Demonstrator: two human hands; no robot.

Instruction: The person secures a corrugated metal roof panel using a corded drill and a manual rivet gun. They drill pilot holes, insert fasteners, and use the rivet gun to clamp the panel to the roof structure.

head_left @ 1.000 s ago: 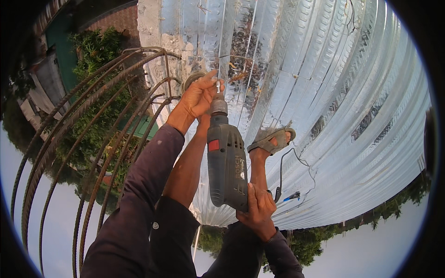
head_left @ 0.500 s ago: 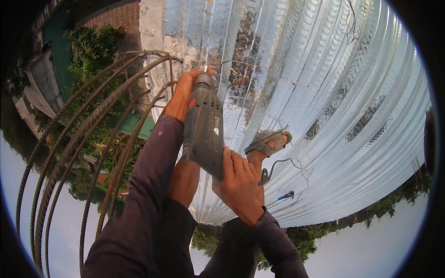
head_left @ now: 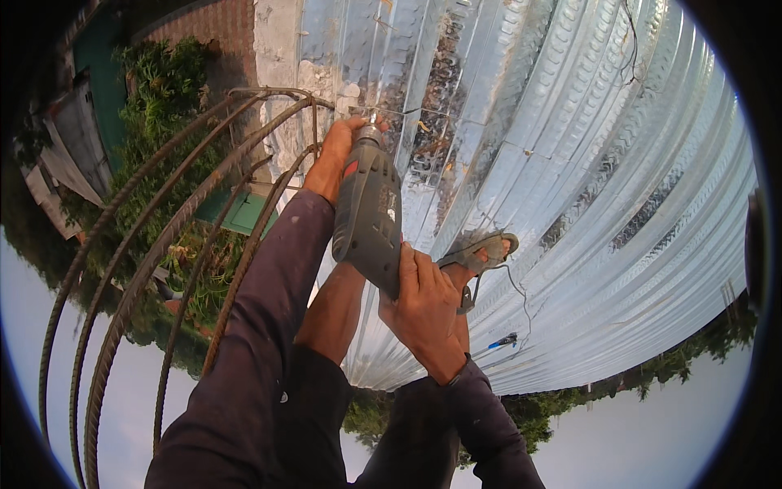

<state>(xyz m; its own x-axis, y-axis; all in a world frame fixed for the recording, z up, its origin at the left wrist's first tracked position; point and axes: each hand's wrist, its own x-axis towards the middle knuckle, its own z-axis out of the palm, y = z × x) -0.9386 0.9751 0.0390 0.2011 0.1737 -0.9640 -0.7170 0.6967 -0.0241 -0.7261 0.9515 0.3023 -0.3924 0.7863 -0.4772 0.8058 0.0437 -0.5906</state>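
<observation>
A dark grey power drill (head_left: 371, 208) points away from me, down toward the ribbed metal sheet. My right hand (head_left: 425, 314) is closed round its rear grip. Close to the chuck (head_left: 371, 133), my left hand (head_left: 332, 155) has its fingers bent around the short silvery bit (head_left: 373, 118); whatever they pinch there is hidden or too small to name. Below the bit lies the shiny corrugated sheet (head_left: 505, 171), beside its left edge of rough pale masonry (head_left: 281, 57). My sandalled foot (head_left: 482, 253) stands on the sheet, right of the drill.
Bent rusty rebar rods (head_left: 175, 204) arch up on the left, near my left forearm. A dark cable (head_left: 521, 292) lies across the sheet, with a small blue-and-black object (head_left: 503, 341) near it. Green plants (head_left: 163, 98) and a green panel (head_left: 244, 213) show lower down, beyond the edge.
The drill and both hands sit slightly further right in view, as do the rods and sheet, so the view has shifted. Both hands keep their places on the drill.
</observation>
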